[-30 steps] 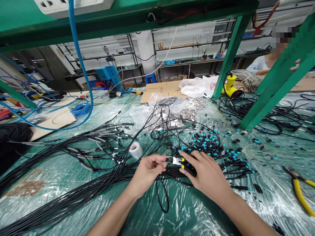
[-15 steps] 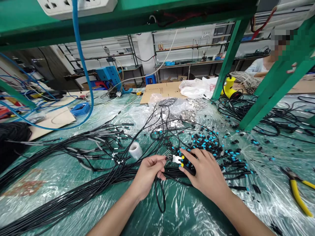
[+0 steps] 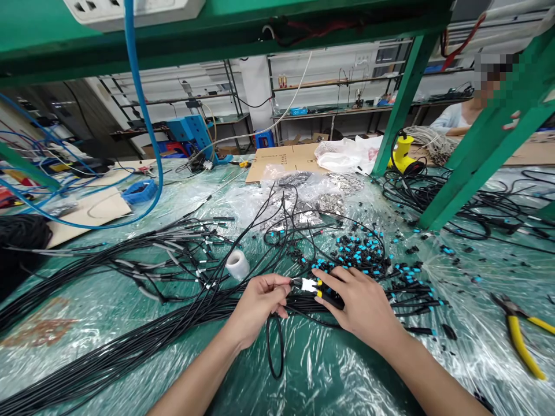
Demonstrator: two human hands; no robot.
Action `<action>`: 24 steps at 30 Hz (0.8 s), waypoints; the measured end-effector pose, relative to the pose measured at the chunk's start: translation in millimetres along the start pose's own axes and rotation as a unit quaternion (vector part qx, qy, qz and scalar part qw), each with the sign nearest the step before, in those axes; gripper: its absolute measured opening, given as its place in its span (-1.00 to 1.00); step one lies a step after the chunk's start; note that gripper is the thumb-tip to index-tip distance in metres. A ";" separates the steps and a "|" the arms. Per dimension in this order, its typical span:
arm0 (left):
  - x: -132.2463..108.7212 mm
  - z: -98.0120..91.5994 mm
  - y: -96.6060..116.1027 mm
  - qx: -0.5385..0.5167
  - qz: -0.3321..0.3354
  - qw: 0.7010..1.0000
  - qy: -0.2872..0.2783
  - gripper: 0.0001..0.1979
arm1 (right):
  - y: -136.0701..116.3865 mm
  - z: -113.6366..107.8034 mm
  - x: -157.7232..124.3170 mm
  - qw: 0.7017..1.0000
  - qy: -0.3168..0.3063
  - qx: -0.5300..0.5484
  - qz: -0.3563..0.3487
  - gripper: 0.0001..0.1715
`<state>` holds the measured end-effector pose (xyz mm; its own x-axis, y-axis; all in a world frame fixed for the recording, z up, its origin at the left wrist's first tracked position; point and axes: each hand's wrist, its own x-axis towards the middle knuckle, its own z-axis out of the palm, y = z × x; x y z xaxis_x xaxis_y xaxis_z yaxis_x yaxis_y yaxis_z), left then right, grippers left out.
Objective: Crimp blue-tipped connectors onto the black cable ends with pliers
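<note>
My left hand (image 3: 258,306) pinches a thin black fibre-optic cable just behind a white tag (image 3: 309,285), and a loop of the cable (image 3: 274,352) hangs below it. My right hand (image 3: 359,303) grips a black connector with yellow markings (image 3: 329,299), partly hidden by my fingers. The two hands are close together, with the tag between them. Beyond my right fingers lies a heap of black connectors with blue tips (image 3: 358,251). Long black cables (image 3: 130,277) run left under my left wrist. A white tape roll (image 3: 237,264) stands near my left hand.
Clear plastic sheeting (image 3: 347,370) covers the green workbench. Yellow-handled pliers (image 3: 518,335) lie at the right. Green steel frame posts (image 3: 403,98) rise ahead, below a shelf with a power strip (image 3: 130,8). A co-worker (image 3: 455,121) sits at the far right, behind a yellow tool (image 3: 402,156).
Both hands keep their hold on the cable and connector. The hanging cable loop has swung slightly left, and the whole view has shifted a little.
</note>
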<state>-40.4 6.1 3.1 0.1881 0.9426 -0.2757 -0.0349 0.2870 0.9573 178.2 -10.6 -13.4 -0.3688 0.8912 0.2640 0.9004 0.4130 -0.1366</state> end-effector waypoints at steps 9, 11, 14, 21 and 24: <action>1.1 -1.6 -1.7 0.011 -0.007 1.000 -0.005 -0.81 | 1.4 -0.8 2.1 0.998 0.053 0.001 -0.018 -0.37; 1.3 -2.0 -1.2 0.042 -0.007 0.999 -0.009 -0.79 | 3.5 -1.8 2.2 0.999 0.040 0.000 -0.035 -0.39; 2.4 -3.3 -0.9 0.077 -0.008 0.997 -0.013 -0.77 | 4.8 -1.7 1.8 0.999 0.014 -0.005 -0.043 -0.41; 5.9 -6.8 -4.5 0.072 0.007 0.997 -0.005 -0.81 | -0.5 -0.6 1.7 1.000 -0.020 0.017 0.006 -0.48; 5.0 -5.7 -2.7 0.053 0.021 0.998 0.002 -0.83 | -5.0 -0.7 -0.1 0.999 -0.024 0.035 0.022 -0.53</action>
<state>-45.0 11.0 -1.4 0.1856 0.9539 -0.2360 0.0619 0.2283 0.9716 173.9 -12.9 -12.0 -0.3417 0.9158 0.2110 0.8980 0.3844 -0.2140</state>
